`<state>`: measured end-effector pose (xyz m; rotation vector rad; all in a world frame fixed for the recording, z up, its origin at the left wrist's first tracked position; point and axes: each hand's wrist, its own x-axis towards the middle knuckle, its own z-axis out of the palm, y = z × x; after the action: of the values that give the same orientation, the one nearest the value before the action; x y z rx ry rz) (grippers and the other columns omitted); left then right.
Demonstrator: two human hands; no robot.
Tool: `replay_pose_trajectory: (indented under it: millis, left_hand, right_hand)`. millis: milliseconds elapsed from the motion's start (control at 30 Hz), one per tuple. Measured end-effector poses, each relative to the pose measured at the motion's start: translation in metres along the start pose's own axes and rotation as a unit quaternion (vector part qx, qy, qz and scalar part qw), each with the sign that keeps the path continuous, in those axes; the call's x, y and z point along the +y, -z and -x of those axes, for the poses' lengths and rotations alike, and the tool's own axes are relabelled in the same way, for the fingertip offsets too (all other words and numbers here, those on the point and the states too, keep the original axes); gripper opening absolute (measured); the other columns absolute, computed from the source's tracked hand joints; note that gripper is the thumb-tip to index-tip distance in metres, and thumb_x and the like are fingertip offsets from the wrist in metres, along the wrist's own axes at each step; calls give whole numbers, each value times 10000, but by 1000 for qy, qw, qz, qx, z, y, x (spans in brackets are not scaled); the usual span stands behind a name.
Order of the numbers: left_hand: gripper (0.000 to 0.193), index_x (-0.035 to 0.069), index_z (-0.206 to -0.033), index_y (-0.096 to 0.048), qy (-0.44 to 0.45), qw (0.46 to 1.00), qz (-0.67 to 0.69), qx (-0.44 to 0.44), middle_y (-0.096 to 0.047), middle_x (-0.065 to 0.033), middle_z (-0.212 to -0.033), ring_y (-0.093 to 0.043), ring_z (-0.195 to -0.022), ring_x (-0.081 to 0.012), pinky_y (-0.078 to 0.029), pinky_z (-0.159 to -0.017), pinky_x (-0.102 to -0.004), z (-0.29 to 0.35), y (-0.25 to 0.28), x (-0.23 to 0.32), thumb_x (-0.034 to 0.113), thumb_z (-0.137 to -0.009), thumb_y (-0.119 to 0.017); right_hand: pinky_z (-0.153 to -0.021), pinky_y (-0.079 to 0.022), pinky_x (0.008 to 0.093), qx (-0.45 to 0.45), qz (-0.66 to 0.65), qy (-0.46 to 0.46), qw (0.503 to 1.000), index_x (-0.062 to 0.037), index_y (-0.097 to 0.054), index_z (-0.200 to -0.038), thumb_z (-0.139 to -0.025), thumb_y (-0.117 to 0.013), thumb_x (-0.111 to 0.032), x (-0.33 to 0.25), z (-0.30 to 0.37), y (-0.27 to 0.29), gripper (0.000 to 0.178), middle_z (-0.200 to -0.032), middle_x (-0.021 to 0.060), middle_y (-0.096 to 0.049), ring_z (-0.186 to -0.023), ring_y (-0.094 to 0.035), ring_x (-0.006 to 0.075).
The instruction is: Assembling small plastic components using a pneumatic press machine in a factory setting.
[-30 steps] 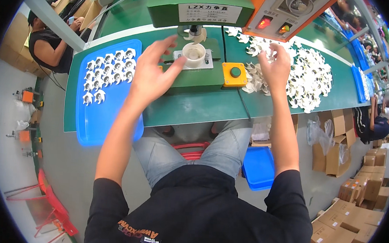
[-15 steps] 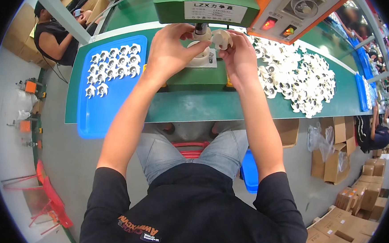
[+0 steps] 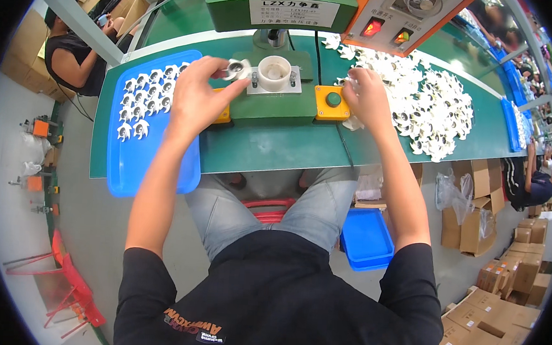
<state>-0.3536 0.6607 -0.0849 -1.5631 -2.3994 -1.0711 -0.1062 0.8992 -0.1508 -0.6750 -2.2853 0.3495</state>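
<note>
the small white-and-metal part (image 3: 237,69) is sitting pinched in the fingertips of the left hand (image 3: 198,98), just left of the white round fixture (image 3: 274,73) on the green press (image 3: 275,90) at the bench's far edge. the fixture is lying to the part's right, nearer the left hand. the right hand (image 3: 364,97) is curling over loose white parts (image 3: 431,112) beside the yellow button box (image 3: 332,102); whether it is grasping one is hidden. the blue tray (image 3: 156,165) is sitting at the bench's left end.
</note>
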Motion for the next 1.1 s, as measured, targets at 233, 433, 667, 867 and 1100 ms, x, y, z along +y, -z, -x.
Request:
replay_pose_trajectory:
  millis: [233,433,667,867,1100]
  left_hand:
    - [399,-6,-1082,-710,32,999,10,11,-709,-108,-974,-684,-903,-218,-521,-800,-337,30,28,-26,246,-808,-852]
    - [401,6,-1089,-737,32,993,-109,21,-677,-134,-1016,-664,-941,-283,-528,-830,-388,70,54,-64,206,-768,-869]
    - [415,23,-1100,-734,6,975,-219,-36,-617,-141,-1128,-560,-1091,-322,-463,-958,-411,116,65,-88,175,-738,-867]
    - [449,71,-1155,-735,7,961,-274,-17,-590,-135,-1253,-517,-1204,-332,-405,-1010,-479,133,67,-117,285,-773,-834]
    - [487,90,-1172,-721,10,961,-277,-4,-587,-121,-1286,-504,-1238,-339,-425,-1003,-468,120,65,-129,298,-757,-868]
  right_hand:
    - [-789,-549,301,5,-194,-139,971,10,-656,-1034,-962,-657,-106,-11,1,14,136,-985,81,-681,-867,-663,168]
    - [-872,-599,389,27,-507,-290,811,16,-577,-1115,-1015,-530,-132,-67,-37,7,185,-1086,116,-630,-1032,-648,201]
    - [-896,-623,492,-42,-687,-339,641,25,-573,-1011,-1000,-517,-57,-128,-71,-22,100,-1009,132,-611,-911,-653,248]
    - [-872,-622,446,-90,-713,-360,596,100,-590,-1134,-1026,-480,-96,-130,-62,-24,249,-1063,205,-662,-1014,-703,328]
    - [-1010,-540,460,-123,-696,-354,612,100,-546,-1277,-1049,-477,-122,-124,-55,-13,326,-1232,257,-654,-1144,-662,368]
